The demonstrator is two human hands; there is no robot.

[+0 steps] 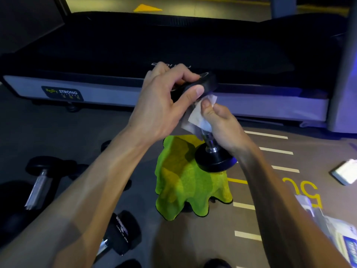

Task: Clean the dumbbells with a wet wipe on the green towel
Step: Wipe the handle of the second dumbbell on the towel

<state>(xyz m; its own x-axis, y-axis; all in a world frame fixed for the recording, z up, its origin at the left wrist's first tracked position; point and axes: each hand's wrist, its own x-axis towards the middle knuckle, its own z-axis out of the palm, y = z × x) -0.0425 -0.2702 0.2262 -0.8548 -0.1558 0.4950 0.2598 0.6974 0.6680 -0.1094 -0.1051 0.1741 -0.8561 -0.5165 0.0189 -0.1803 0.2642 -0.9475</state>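
Note:
A small black dumbbell [213,159] with a chrome handle stands tilted, its lower head resting on the rumpled green towel [185,180]. My left hand [164,101] grips the dumbbell's upper head between thumb and fingers. Just below, my right hand [222,122] holds a white wet wipe [197,115] wrapped around the chrome handle. The handle's upper part is hidden by the wipe and fingers.
Several other dumbbells [38,182] lie on the dark floor at the left and lower left. A treadmill [77,93] runs across the back. A wipes packet [345,242] and a white pack [345,172] sit on the marked floor at the right.

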